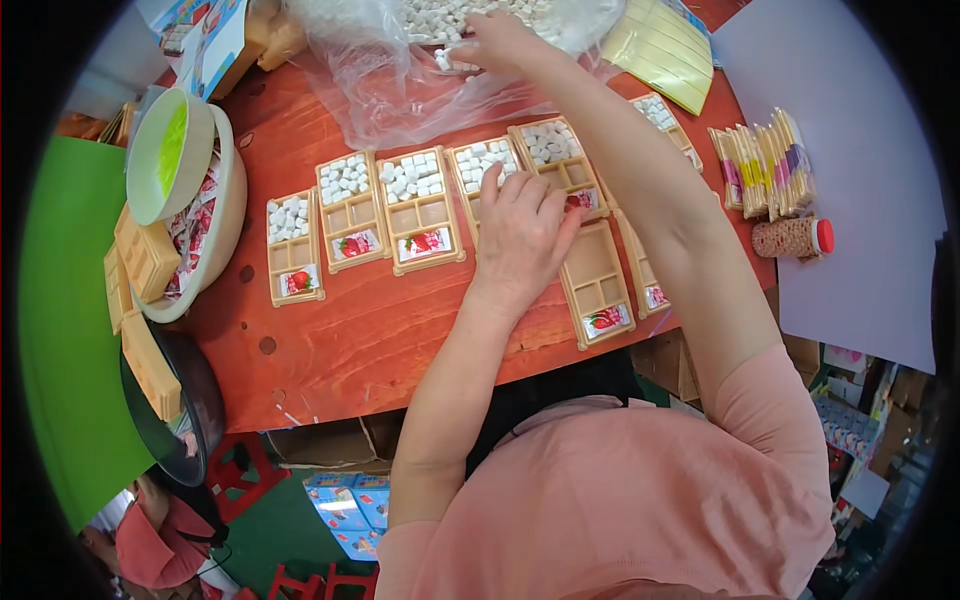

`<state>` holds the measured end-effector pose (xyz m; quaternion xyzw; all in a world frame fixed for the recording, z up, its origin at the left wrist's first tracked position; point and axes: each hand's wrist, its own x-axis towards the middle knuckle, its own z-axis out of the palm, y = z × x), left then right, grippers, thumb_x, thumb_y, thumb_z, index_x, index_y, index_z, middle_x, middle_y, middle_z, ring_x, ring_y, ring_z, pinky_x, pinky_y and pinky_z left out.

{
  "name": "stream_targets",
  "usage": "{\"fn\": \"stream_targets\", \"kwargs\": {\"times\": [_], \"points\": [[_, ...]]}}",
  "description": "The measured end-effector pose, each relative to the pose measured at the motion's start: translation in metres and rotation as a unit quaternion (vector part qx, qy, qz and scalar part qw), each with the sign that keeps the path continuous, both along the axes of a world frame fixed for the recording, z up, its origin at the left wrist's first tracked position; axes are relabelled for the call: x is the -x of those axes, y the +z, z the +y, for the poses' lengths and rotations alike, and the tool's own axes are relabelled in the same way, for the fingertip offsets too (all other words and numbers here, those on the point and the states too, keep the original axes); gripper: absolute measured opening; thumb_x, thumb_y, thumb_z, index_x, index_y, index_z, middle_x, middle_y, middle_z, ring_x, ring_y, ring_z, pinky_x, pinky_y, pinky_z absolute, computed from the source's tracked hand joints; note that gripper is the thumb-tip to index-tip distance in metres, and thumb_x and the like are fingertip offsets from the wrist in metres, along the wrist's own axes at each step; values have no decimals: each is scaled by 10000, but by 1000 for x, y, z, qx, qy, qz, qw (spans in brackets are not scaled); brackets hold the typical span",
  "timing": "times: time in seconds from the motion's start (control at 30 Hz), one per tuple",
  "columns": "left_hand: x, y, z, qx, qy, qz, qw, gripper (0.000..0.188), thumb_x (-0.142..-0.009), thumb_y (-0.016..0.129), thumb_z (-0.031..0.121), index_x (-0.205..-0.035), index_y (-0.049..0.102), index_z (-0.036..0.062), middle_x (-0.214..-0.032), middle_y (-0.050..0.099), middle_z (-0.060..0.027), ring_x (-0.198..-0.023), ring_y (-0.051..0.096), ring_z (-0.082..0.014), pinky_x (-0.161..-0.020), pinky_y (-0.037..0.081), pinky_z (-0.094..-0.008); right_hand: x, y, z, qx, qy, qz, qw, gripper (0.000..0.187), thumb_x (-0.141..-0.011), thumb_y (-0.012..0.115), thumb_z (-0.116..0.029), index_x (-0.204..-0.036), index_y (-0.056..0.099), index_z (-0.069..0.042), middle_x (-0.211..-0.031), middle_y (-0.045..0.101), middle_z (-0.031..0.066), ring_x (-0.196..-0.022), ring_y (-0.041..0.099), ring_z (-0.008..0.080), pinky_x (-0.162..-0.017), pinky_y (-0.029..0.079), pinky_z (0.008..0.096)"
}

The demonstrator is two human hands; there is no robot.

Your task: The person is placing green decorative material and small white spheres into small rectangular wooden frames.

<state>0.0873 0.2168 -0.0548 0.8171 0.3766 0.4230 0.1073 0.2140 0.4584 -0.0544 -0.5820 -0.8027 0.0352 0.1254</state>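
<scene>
My left hand (521, 238) lies over a tan divided tray (466, 160), fingers stretched out and touching the small white cubes in its top compartment. It partly hides this tray. At the far edge my right hand (497, 45) reaches into a heap of white cubes (425, 22) that look like mini marshmallows, on clear plastic film (365, 90). Its fingers look spread, with no piece plainly held. More trays stand in a row; several have white cubes at the top and a strawberry-printed sachet (424, 242) at the bottom. A nearer tray (592, 262) has only a sachet.
On the left, a white bowl (150, 150) with something green inside rests over a larger tub (236, 190) of sachets. Stacked empty trays (150, 255) sit beside it. At right are bundled packets (765, 165), a red-lidded jar (785, 238) and a yellow sheet (660, 50). Another person (165, 535) is at lower left.
</scene>
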Motion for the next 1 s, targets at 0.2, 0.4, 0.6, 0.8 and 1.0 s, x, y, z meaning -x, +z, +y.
{"fn": "stream_targets", "kwargs": {"times": [0.2, 0.4, 0.6, 0.8, 1.0], "points": [[-10, 3, 30, -34, 37, -43, 998, 204, -819, 775, 213, -891, 665, 57, -904, 619, -95, -958, 599, -286, -1068, 372, -557, -32, -31, 78, -453, -120, 21, 883, 753, -868, 752, -364, -1473, 457, -29, -1285, 612, 268, -1201, 593, 305, -927, 536, 405], [-2, 0, 36, -54, 69, -13, 996, 184, -842, 764, 209, -862, 673, 51, -892, 643, -98, -948, 609, -284, -1056, 388, -547, -28, 29, 70, 178, -73, 279, 941, 705, -875, 718, -199, -1495, 421, -40, -1026, 687, 283, -840, 701, 385, -622, 565, 522], [16, -12, 29, -33, 90, 7, 995, 169, -857, 757, 208, -901, 709, 52, -909, 668, -85, -954, 617, -274, -1048, 397, -519, 17, 46, 18, 189, -75, 236, 950, 604, -821, 578, 44, -1412, 546, -79, -774, 671, 232, -619, 648, 288, -480, 482, 488], [9, -15, 31, -50, 75, 1, 996, 162, -862, 754, 214, -925, 729, 67, -939, 691, -78, -961, 628, -269, -1040, 402, -496, -41, 21, 40, 26, -12, 289, 957, 279, -834, 608, -31, -1104, 652, 19, -679, 589, 147, -595, 590, 212, -522, 479, 403], [17, 6, 31, -83, 87, -27, 992, 169, -873, 745, 214, -933, 738, 57, -947, 710, -84, -934, 642, -280, -959, 444, -445, -61, 86, -115, 187, 48, 429, 882, 170, -910, 661, -198, -961, 665, -37, -700, 556, 7, -582, 505, 86, -511, 394, 256]]}}
